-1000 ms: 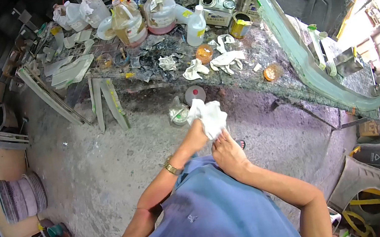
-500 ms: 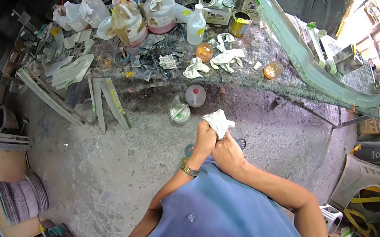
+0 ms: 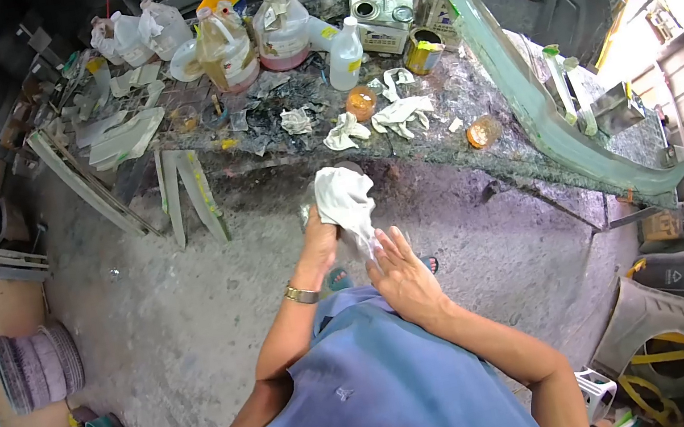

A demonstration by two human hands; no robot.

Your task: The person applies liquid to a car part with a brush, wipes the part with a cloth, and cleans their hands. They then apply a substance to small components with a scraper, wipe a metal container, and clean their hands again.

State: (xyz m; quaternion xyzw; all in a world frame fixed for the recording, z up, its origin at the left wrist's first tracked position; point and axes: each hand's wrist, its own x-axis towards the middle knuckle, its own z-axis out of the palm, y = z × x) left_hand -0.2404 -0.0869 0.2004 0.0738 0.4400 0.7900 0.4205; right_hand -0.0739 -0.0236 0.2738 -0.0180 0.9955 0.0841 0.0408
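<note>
In the head view my left hand (image 3: 318,240), with a watch on the wrist, grips a white cloth (image 3: 345,198) by its left side, its fingers partly hidden behind the fabric. The cloth bunches at the top and narrows to a hanging tail. Beside that tail is my right hand (image 3: 405,279), its fingers stretched out and the fingertips right at the fabric. Both hands are in front of my body, short of the workbench's (image 3: 278,154) front edge.
On the bench are large plastic jugs (image 3: 282,29), a squeeze bottle (image 3: 345,54), a metal can (image 3: 384,18), crumpled white cloths (image 3: 403,115) and small orange cups (image 3: 361,103). A long greenish panel (image 3: 512,94) lies across its right side. Tyres (image 3: 40,365) are at left; a grey fender (image 3: 659,321) is at lower right.
The cloth has moved up and left with my left hand and now hangs loosely instead of being bunched between both hands. My right hand has opened its fingers.
</note>
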